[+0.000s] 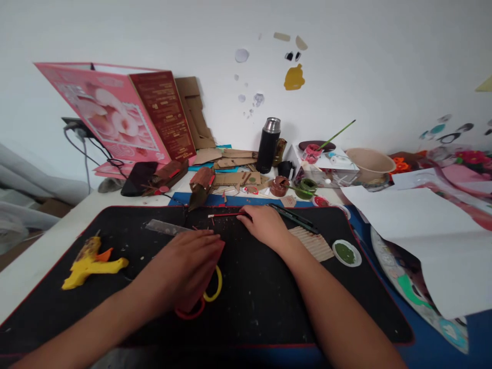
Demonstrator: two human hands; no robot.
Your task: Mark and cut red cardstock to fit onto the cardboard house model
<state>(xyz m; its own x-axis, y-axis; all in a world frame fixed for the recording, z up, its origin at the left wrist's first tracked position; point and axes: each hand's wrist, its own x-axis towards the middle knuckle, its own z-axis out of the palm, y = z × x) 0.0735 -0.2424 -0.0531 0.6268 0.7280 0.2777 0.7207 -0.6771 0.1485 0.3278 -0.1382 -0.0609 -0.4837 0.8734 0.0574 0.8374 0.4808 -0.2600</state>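
My left hand (188, 264) is closed on a flat red piece of paper or card (218, 251); its thumb is hidden. Partly covered by that piece lies a pair of scissors with one yellow and one red handle loop (220, 287). Past my left fingers, a clear ruler (163, 227) lies on the black mat (261, 297). With fingers bent down, my right hand (265, 223) grips the end of a thin red pencil (226, 215), which points left. Beside the right wrist are dark pens (294, 218) and a corrugated cardboard piece (312, 243).
A yellow glue gun (92, 264) lies at the mat's left. Green paint fills a small white dish (346, 253) at right. Behind stand a black thermos (268, 145), paint jars (280, 186), brown paper models (202, 184) and a pink box (111, 115). White sheets (430, 225) lie far right.
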